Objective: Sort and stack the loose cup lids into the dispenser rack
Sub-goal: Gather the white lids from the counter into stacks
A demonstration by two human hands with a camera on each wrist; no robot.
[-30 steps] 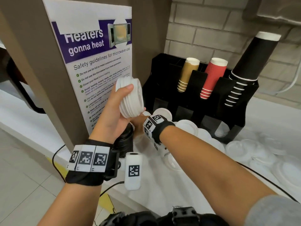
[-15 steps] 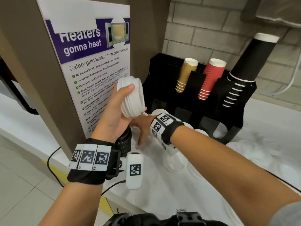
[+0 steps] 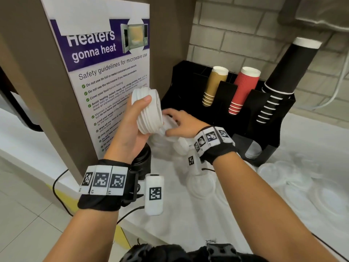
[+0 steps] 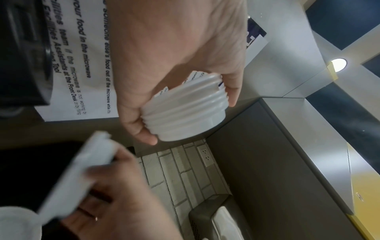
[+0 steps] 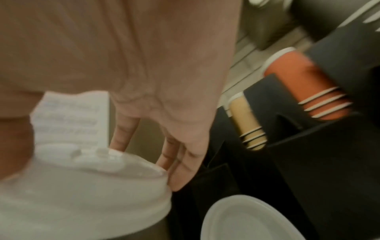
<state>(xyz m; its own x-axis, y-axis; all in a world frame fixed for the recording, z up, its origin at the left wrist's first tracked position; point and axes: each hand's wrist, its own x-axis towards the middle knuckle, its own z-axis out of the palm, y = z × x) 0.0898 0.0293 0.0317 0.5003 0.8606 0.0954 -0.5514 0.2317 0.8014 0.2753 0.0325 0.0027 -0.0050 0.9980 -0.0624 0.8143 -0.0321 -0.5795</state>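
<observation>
My left hand (image 3: pixel 132 127) grips a nested stack of white lids (image 3: pixel 149 112) on its side, thumb on top, fingers underneath; the same stack of lids (image 4: pixel 185 110) shows in the left wrist view. Just right of it, my right hand (image 3: pixel 181 123) holds a single white lid (image 3: pixel 168 125) up against the stack's open end. That single lid (image 4: pixel 82 175) (image 5: pixel 86 186) is pinched between fingers and thumb. The black dispenser rack (image 3: pixel 222 103) stands behind both hands. Several loose lids (image 3: pixel 294 182) lie on the white counter to the right.
The rack holds tan cups (image 3: pixel 214 86), red cups (image 3: pixel 243 89) and black cups (image 3: pixel 283 80). A brown cabinet with a microwave poster (image 3: pixel 105 72) stands close on the left. A brick wall (image 3: pixel 236 31) is behind. A black cable (image 3: pixel 60 193) hangs off the counter edge.
My right hand came up from the counter with a single lid and moved it against the stack. The left hand kept hold of the stack, nearly still.
</observation>
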